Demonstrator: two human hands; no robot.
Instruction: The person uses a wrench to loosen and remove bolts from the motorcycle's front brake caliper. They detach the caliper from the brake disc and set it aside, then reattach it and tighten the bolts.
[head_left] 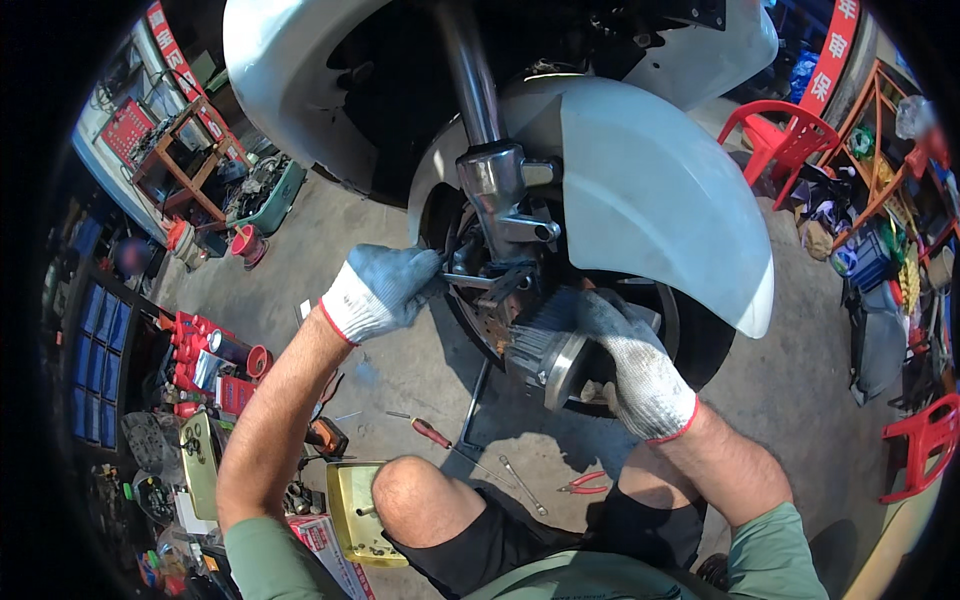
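Both your gloved hands work at the scooter's front wheel (pixel 690 335), beneath the white mudguard (pixel 650 190), largest part in view. Your right hand (pixel 625 360) wraps closed around the metal hub (pixel 545 350), steadying it at the wheel centre. Your left hand (pixel 385 290) closes on a small tool (pixel 478 281) set against the fork leg (pixel 500 190), reaching in from the side. On the concrete floor (pixel 400 360) lie a screwdriver (pixel 425 430), a spanner (pixel 522 485) and red pliers (pixel 585 485), within reach of your knee
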